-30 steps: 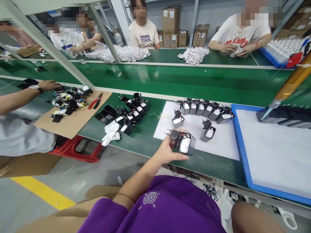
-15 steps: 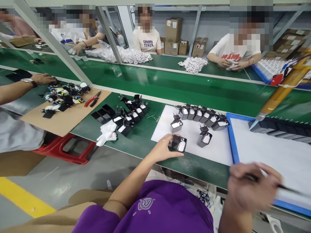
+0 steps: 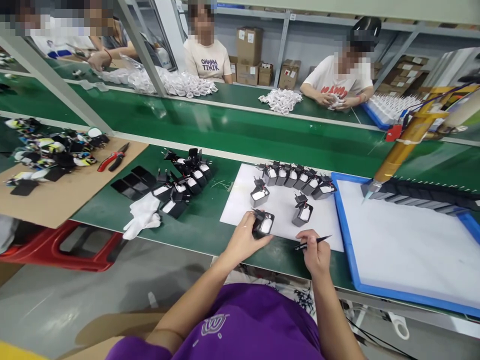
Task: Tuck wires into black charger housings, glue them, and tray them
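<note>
My left hand [image 3: 244,241] is closed around a black power adapter case [image 3: 265,225] near the front edge of the white sheet. The case stands open at the top, with a white part inside and its plug cap folded to one side. In my right hand [image 3: 315,256] are slim black tweezers [image 3: 322,239], their pointed end toward the right. A similar open adapter [image 3: 302,214] stands just beyond my right hand. Another one [image 3: 259,194] is behind my left hand, and several more [image 3: 296,176] form a row at the sheet's back edge.
Several open adapters [image 3: 193,182], empty black cases [image 3: 134,181] and a white glove [image 3: 143,216] lie to the left. Pliers [image 3: 113,157] rest on cardboard. A blue-edged tray [image 3: 347,240] is at right, beneath an amber dispenser tube [image 3: 397,145]. Co-workers sit across the green bench.
My right hand has swung in from the far right with the tweezers to beside the held adapter. My left hand still holds that adapter. The whole view has shifted.
</note>
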The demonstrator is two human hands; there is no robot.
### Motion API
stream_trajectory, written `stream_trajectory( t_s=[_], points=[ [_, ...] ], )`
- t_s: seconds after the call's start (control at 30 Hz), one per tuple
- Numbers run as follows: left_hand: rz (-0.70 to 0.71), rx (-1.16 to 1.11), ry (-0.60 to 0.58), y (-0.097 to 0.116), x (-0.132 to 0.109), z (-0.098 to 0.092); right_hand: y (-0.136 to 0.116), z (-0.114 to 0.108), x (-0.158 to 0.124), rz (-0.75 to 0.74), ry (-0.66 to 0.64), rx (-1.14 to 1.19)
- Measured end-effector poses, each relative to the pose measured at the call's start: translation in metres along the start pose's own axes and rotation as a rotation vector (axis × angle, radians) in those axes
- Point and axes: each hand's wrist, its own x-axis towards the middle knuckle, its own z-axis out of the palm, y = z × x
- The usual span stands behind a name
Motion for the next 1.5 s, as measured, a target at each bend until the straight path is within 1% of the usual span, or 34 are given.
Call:
stream_trajectory(
  t_s=[0.1,0.17,0.23,0.27,0.3,0.37,0.47,0.57,0.67,0.73,0.87,1.03,1.2,1.33,1.4,1.5],
  points=[
    [0.056,-0.016,-0.023,-0.002,0.007,-0.006,-0.006,0.000,0.004,0.017,-0.017,0.093],
    [0.053,-0.056,-0.098,-0.003,0.012,-0.013,-0.015,0.000,0.009,0.007,-0.064,0.146],
    [0.038,-0.113,-0.177,-0.004,0.015,-0.019,-0.027,0.000,0.016,-0.001,-0.134,0.144],
    [0.036,-0.148,-0.195,-0.004,0.015,-0.021,-0.033,-0.001,0.019,-0.006,-0.171,0.125],
    [0.043,-0.183,-0.192,-0.005,0.015,-0.022,-0.039,-0.002,0.023,-0.017,-0.199,0.100],
    [0.081,-0.225,-0.133,-0.006,0.012,-0.020,-0.047,-0.002,0.030,-0.057,-0.231,0.047],
    [0.138,-0.180,-0.050,-0.006,0.007,-0.014,-0.054,-0.001,0.039,-0.138,-0.270,-0.015],
    [0.091,-0.113,-0.055,-0.006,0.005,-0.010,-0.053,0.002,0.045,-0.182,-0.326,-0.018],
    [0.033,-0.118,-0.132,-0.007,0.009,-0.011,-0.049,0.004,0.046,-0.181,-0.331,0.016],
    [0.030,-0.138,-0.175,-0.009,0.011,-0.014,-0.047,0.003,0.044,-0.189,-0.357,0.039],
    [0.024,-0.157,-0.202,-0.011,0.012,-0.017,-0.046,0.003,0.044,-0.242,-0.433,0.057],
    [-0.001,-0.155,-0.252,-0.011,0.013,-0.020,-0.044,0.007,0.047,-0.300,-0.452,0.070],
    [0.052,-0.095,-0.362,-0.011,0.024,-0.028,-0.037,0.012,0.050,-0.407,-0.466,0.044],
    [0.115,-0.013,-0.483,-0.011,0.039,-0.036,-0.034,0.012,0.050,-0.512,-0.493,-0.058],
    [0.148,-0.015,-0.531,-0.012,0.045,-0.038,-0.034,0.011,0.051,-0.522,-0.501,-0.116],
    [0.176,-0.045,-0.546,-0.015,0.049,-0.038,-0.034,0.011,0.051,-0.514,-0.493,-0.129]
  ],
)
